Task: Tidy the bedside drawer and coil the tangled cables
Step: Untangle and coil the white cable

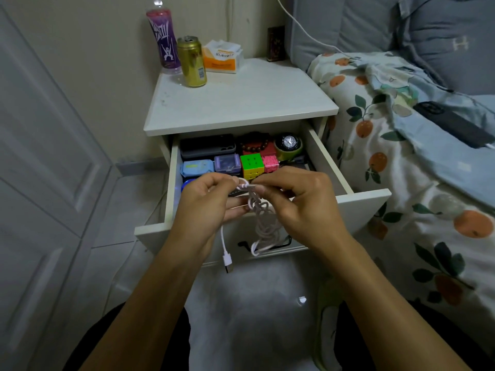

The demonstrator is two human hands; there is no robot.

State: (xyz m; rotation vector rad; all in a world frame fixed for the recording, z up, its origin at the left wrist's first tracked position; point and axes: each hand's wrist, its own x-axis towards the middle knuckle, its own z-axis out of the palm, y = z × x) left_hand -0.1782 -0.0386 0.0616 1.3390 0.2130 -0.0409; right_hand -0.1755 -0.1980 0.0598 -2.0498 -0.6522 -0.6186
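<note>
Both grips pinching tangled white cable: left hand, right hand. Hanging over open drawer, USB plug dangling.

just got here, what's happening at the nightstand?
A person holds a tangled white cable in both hands over the open drawer. The left hand and right hand pinch it near the top; its USB plug dangles below. The cable is still knotted, not coiled. Cubes, a watch and small boxes sit in the drawer.
</note>
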